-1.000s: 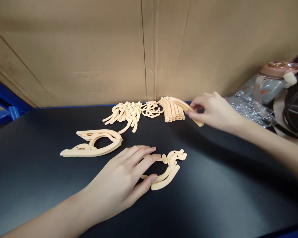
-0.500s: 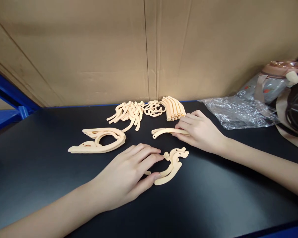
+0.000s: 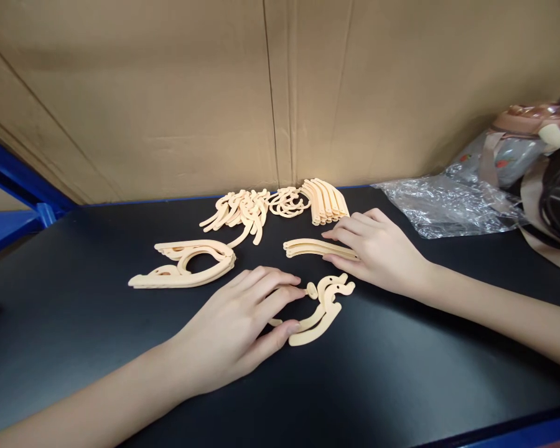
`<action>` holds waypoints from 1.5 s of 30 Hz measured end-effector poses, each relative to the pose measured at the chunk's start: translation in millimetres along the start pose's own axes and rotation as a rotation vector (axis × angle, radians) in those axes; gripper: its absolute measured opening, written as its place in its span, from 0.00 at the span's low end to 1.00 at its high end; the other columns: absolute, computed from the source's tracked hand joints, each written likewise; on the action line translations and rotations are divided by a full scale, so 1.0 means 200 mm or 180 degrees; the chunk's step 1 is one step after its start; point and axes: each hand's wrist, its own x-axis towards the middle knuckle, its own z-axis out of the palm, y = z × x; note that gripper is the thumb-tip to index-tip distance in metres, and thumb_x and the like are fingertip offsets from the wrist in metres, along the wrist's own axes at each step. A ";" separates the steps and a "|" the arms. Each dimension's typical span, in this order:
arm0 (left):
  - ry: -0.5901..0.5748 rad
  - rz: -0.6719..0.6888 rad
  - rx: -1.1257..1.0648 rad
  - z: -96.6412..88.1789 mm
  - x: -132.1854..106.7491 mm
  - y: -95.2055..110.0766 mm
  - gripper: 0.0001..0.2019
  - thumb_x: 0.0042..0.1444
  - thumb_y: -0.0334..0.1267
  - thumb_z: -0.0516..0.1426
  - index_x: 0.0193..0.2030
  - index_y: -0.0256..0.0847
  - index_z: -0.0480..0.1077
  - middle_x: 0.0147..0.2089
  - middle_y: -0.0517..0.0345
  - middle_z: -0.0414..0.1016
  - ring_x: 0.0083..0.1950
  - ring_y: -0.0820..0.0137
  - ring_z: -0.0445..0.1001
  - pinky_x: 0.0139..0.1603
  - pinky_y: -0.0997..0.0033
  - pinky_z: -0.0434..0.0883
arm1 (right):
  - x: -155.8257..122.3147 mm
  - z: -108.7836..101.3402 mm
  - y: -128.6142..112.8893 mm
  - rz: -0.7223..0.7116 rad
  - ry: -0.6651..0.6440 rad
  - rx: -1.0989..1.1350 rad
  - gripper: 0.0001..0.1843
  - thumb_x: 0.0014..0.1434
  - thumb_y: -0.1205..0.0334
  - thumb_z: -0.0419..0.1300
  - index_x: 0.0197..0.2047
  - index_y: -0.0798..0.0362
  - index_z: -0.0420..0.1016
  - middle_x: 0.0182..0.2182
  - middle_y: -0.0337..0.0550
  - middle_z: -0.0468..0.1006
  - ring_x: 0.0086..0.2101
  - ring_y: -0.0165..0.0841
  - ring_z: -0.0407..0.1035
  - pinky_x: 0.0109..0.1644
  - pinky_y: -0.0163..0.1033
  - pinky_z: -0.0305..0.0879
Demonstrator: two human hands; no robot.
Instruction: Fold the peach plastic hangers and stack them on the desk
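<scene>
Beige strips (image 3: 303,243), two, lie side by side on the black surface (image 3: 74,323). Right hand (image 3: 376,252) is over their right end: thumb at the near edge, index just by the far one. Left hand (image 3: 242,311) covers some of the hooked parts (image 3: 315,334), closer in, fingertips beside the oval (image 3: 312,290). Fingers look parted on both; hands hide the contacts, so can't tell if either grips. Step in hand reads as lining up the strips. Next move calls for an even pinch, hooked parts kept steady. Frame (image 3: 168,284) at left, stack (image 3: 326,202) behind, both untouched.
</scene>
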 end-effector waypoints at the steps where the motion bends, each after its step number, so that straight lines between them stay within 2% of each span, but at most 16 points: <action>1: 0.0051 -0.0045 0.0025 0.00 0.00 0.00 0.13 0.67 0.38 0.50 0.55 0.42 0.67 0.56 0.54 0.71 0.54 0.65 0.68 0.51 0.64 0.64 | 0.00 0.00 0.00 -0.0001 -0.0039 0.0065 0.12 0.65 0.58 0.57 0.46 0.57 0.76 0.37 0.44 0.78 0.40 0.37 0.70 0.42 0.42 0.54; 5: 0.0494 -0.0252 0.0269 -0.01 0.01 0.00 0.09 0.66 0.36 0.51 0.48 0.42 0.70 0.46 0.58 0.75 0.44 0.67 0.69 0.45 0.64 0.63 | 0.01 0.01 0.02 -0.0051 -0.0189 0.0431 0.11 0.66 0.58 0.55 0.44 0.55 0.76 0.38 0.43 0.78 0.40 0.36 0.70 0.43 0.42 0.54; 8: 0.0723 -0.0314 0.0524 -0.01 0.01 -0.01 0.07 0.64 0.34 0.52 0.43 0.41 0.72 0.40 0.59 0.76 0.41 0.67 0.69 0.42 0.64 0.63 | 0.02 0.02 0.03 0.0041 -0.0188 0.0691 0.11 0.66 0.57 0.56 0.41 0.54 0.75 0.37 0.41 0.78 0.41 0.35 0.70 0.43 0.41 0.55; 11: 0.0707 -0.0292 0.0831 -0.01 0.01 -0.02 0.07 0.63 0.33 0.53 0.41 0.39 0.73 0.37 0.59 0.76 0.39 0.66 0.69 0.41 0.64 0.65 | 0.03 0.03 0.02 0.0136 -0.0153 0.0858 0.10 0.63 0.56 0.59 0.40 0.54 0.74 0.36 0.40 0.77 0.40 0.35 0.69 0.44 0.40 0.56; 16: 0.0701 -0.0091 0.1541 -0.01 0.02 -0.02 0.09 0.63 0.36 0.54 0.39 0.36 0.75 0.34 0.56 0.76 0.37 0.63 0.71 0.36 0.63 0.67 | 0.03 0.03 -0.01 -0.0042 -0.0153 0.0948 0.11 0.63 0.55 0.60 0.39 0.54 0.74 0.36 0.41 0.77 0.40 0.35 0.70 0.47 0.40 0.56; 21: 0.0773 0.0110 0.1968 -0.05 0.01 -0.01 0.11 0.62 0.39 0.54 0.38 0.35 0.75 0.32 0.55 0.76 0.36 0.61 0.73 0.32 0.63 0.67 | 0.02 0.02 0.01 0.0175 0.0126 0.1282 0.16 0.69 0.54 0.49 0.45 0.54 0.73 0.39 0.44 0.77 0.41 0.36 0.69 0.47 0.42 0.56; 26: 0.0652 0.0235 0.1989 -0.07 0.01 0.00 0.10 0.60 0.36 0.53 0.41 0.35 0.75 0.35 0.54 0.78 0.37 0.61 0.73 0.30 0.64 0.68 | 0.00 0.03 0.03 0.0578 0.0445 0.1808 0.19 0.71 0.56 0.44 0.40 0.52 0.74 0.35 0.40 0.78 0.38 0.33 0.69 0.46 0.41 0.56; 30: 0.0435 0.0324 0.1751 -0.07 0.00 -0.01 0.13 0.56 0.32 0.51 0.42 0.35 0.75 0.39 0.52 0.78 0.42 0.59 0.74 0.36 0.62 0.71 | 0.00 0.03 0.04 0.0791 0.0562 0.2054 0.20 0.71 0.56 0.45 0.37 0.52 0.75 0.31 0.38 0.78 0.36 0.32 0.69 0.47 0.40 0.57; 35: 0.0224 0.0288 0.1450 -0.05 -0.02 -0.02 0.15 0.51 0.28 0.49 0.42 0.36 0.73 0.45 0.49 0.77 0.48 0.57 0.72 0.43 0.60 0.72 | 0.00 0.03 0.03 0.0632 0.0562 0.1952 0.20 0.71 0.57 0.45 0.34 0.53 0.75 0.30 0.38 0.78 0.34 0.31 0.69 0.47 0.41 0.57; 39: -0.0025 0.0168 0.1062 -0.06 -0.03 -0.02 0.14 0.52 0.25 0.48 0.41 0.39 0.70 0.50 0.51 0.75 0.48 0.61 0.72 0.44 0.62 0.72 | 0.00 0.02 0.03 0.0520 0.0509 0.1906 0.20 0.70 0.58 0.46 0.33 0.53 0.75 0.29 0.38 0.77 0.34 0.31 0.69 0.46 0.41 0.57; 42: -0.0190 0.0380 0.1017 -0.05 -0.03 -0.04 0.15 0.56 0.22 0.47 0.42 0.41 0.69 0.53 0.54 0.74 0.48 0.63 0.72 0.44 0.62 0.70 | 0.00 0.02 0.03 0.0440 0.0430 0.1828 0.20 0.70 0.59 0.46 0.33 0.53 0.74 0.29 0.39 0.77 0.34 0.32 0.69 0.46 0.42 0.57; 45: -0.0178 0.0565 0.1175 -0.04 -0.03 -0.04 0.15 0.57 0.21 0.47 0.43 0.40 0.69 0.54 0.52 0.74 0.48 0.62 0.72 0.43 0.62 0.69 | 0.00 0.02 0.04 0.0375 0.0362 0.1703 0.19 0.70 0.60 0.46 0.33 0.53 0.74 0.29 0.39 0.77 0.34 0.32 0.69 0.46 0.42 0.57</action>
